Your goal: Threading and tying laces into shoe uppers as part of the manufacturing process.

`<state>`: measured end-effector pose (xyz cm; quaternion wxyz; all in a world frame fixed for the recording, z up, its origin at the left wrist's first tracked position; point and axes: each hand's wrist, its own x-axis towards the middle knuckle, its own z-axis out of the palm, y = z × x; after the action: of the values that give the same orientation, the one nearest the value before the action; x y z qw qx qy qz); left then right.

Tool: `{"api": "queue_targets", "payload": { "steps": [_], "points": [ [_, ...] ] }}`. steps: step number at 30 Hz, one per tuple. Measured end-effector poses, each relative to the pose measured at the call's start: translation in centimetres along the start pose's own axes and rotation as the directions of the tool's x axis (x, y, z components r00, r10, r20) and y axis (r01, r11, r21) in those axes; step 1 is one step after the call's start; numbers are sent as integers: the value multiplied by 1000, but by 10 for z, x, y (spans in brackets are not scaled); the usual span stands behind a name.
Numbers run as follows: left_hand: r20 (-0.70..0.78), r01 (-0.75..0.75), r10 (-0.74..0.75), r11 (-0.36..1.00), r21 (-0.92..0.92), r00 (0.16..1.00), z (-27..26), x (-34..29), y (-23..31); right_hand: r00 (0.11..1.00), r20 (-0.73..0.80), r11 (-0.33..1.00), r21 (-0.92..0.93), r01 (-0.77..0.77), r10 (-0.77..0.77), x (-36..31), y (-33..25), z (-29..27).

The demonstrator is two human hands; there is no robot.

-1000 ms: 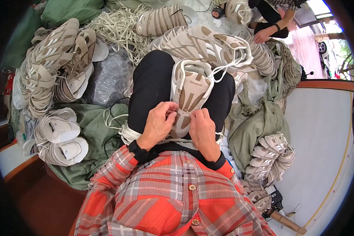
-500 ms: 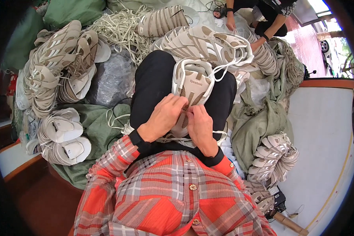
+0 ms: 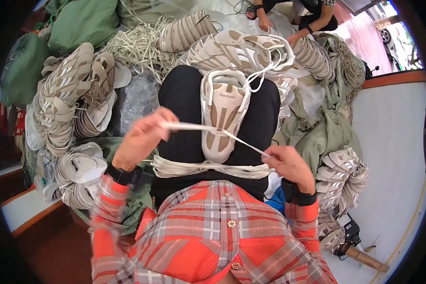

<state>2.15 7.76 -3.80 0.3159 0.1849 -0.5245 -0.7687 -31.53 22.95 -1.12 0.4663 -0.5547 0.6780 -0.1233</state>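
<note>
A beige and white shoe upper lies across my lap, its narrow end toward me. A white shoelace runs through it near that end and stretches out to both sides. My left hand, a little blurred, pinches one end of the lace to the left of the upper. On the right, my right hand grips the other end between thumb and fingers, lower down. A bundle of white laces lies across my thighs below the upper.
Beyond my knees lies a row of nested shoe uppers, with a heap of loose laces to its left. Stacked uppers stand at left, others at right. A co-worker's hands are at the far right.
My hands have moved apart from the upper, left and right, drawing the lace out taut between them. The lace bundle on my thighs now shows.
</note>
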Motion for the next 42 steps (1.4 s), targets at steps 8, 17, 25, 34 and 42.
{"api": "queue_targets", "payload": {
  "steps": [8,17,25,34,42],
  "points": [
    [-488,-668,499,691,-276,717,-207,-104,150,912,-138,918,157,-365,386,-87,17,-111],
    [-682,-187,345,937,296,645,-325,-262,257,665,-510,827,196,-528,545,-223,161,-261],
    [-330,119,-207,956,-268,921,-53,-15,84,953,3,899,-333,286,-302,-23,12,-78],
    [-185,83,-5,904,418,983,133,101,-30,990,-72,796,589,138,-118,16,-81,-44],
    [-422,235,118,683,692,899,67,47,-59,743,-567,-561,765,316,-356,6,-9,-54]
  ]
}}
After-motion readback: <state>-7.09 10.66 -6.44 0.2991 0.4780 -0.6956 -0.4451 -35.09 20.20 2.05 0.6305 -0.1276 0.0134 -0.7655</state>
